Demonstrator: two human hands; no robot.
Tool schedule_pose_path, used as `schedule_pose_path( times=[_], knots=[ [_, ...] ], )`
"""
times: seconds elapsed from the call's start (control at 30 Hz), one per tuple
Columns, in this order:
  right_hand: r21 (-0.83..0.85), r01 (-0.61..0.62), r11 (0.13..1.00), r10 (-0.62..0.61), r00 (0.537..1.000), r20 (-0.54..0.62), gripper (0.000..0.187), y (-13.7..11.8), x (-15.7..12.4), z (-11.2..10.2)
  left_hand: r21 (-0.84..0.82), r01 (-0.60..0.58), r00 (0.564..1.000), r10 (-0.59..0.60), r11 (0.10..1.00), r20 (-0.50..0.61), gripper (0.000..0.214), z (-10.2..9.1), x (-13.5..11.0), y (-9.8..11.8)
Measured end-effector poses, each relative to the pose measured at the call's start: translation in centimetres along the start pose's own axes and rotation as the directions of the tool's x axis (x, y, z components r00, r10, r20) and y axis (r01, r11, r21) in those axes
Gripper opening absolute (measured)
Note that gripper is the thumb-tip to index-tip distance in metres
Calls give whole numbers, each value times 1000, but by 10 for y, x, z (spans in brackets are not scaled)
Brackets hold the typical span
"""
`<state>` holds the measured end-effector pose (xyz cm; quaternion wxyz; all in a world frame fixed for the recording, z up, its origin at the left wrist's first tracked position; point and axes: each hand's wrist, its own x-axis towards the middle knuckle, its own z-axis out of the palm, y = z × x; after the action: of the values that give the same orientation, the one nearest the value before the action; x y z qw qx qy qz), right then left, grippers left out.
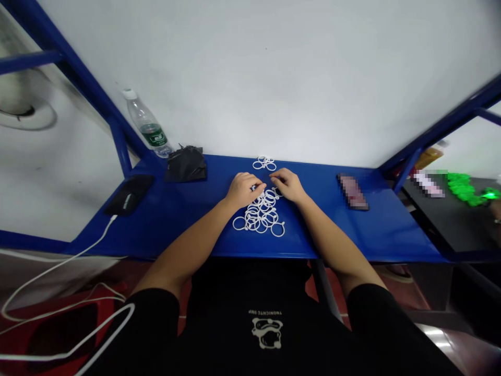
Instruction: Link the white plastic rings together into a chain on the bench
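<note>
A pile of thin white rings [261, 216], several with small eyelets, lies on the blue tabletop [188, 219] in front of me. My left hand [243, 190] is at the pile's far left side, fingers curled with the tips together; whatever they hold is too small to make out. Across from it, my right hand [288, 185] is bent at the pile's far right edge, thumb and forefinger drawn close in a pinch. Its contents, if any, are also unclear. Beyond both hands, a smaller cluster of white rings [265, 163] rests near the wall.
At the back left stand a clear bottle [151, 128] with a green label and a black plastic bag [186, 164]. A black device [130, 195] with a white cable lies at left. A blurred phone-like object [353, 191] lies at right. Blue frame posts flank the table.
</note>
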<state>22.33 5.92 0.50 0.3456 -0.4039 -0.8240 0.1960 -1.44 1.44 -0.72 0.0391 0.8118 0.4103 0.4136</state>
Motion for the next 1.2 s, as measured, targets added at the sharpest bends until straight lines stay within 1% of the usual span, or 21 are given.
schedule_pose_path(
  times=[0.07, 0.13, 0.2, 0.27, 0.33, 0.4, 0.53, 0.6, 0.73, 0.8, 0.83, 0.87, 0.93, 1.0, 1.07, 1.13, 1.2],
  knots=[
    [-79, -23, 997, 25, 999, 22, 34, 13, 9, 3, -5, 21, 1000, -21, 1000, 19, 20, 5, -1, -3],
    [-145, -58, 988, 68, 995, 68, 43, 22, 16, 6, -10, 16, 998, -15, 1000, 55, 15, 10, -1, -5],
    [-209, -89, 974, 114, 987, 114, 51, 25, 18, 8, -9, 7, 996, -6, 1000, 88, 13, 13, -3, -6],
    [-260, -89, 962, 130, 981, 144, 52, 24, 16, 9, -11, 3, 994, -1, 1000, 108, 12, 14, -4, -7],
    [-291, -80, 953, 126, 981, 144, 50, 21, 13, 10, -14, 3, 993, -1, 1000, 117, 12, 14, -5, -7],
    [-305, -105, 947, 148, 982, 121, 47, 18, 10, 9, -18, 6, 992, -4, 1000, 126, 12, 14, -6, -8],
    [-288, -249, 925, 281, 957, 76, 54, 13, 8, 7, -29, 20, 989, -16, 999, 144, 13, 12, -6, -9],
    [-301, -285, 910, 323, 943, 83, 50, 11, 7, 5, -33, 26, 989, -21, 999, 148, 14, 12, -6, -10],
    [-380, -266, 886, 334, 934, 124, 26, 8, 5, 0, -39, 27, 988, -20, 999, 155, 15, 12, -6, -10],
    [-390, -238, 889, 302, 947, 111, 21, 7, 3, -2, -32, 32, 986, -26, 999, 162, 15, 12, -6, -10],
    [-378, -205, 903, 261, 960, 104, 19, 6, 1, -2, -25, 37, 986, -32, 999, 166, 15, 12, -6, -9],
    [-351, -156, 923, 201, 975, 95, 19, 5, 0, -2, -17, 44, 985, -40, 999, 170, 16, 11, -6, -9],
    [-264, -23, 964, 42, 997, 67, 20, 2, -4, 0, 2, 57, 983, -57, 998, 177, 19, 10, -6, -8],
    [-170, 116, 979, -112, 993, 33, 22, -2, -8, 3, 22, 57, 980, -61, 998, 189, 23, 8, -5, -7],
    [-108, 224, 969, -223, 975, 16, 24, -8, -12, 6, 42, 33, 977, -41, 999, 207, 26, 5, -4, -5],
    [-76, 286, 955, -286, 958, 17, 25, -13, -15, 10, 64, -7, 976, -8, 998, 218, 25, 2, -4, -4],
    [-63, 302, 951, -302, 953, 9, 26, -17, -17, 12, 89, -41, 977, 21, 995, 213, 26, 0, -3, -2]
  ],
)
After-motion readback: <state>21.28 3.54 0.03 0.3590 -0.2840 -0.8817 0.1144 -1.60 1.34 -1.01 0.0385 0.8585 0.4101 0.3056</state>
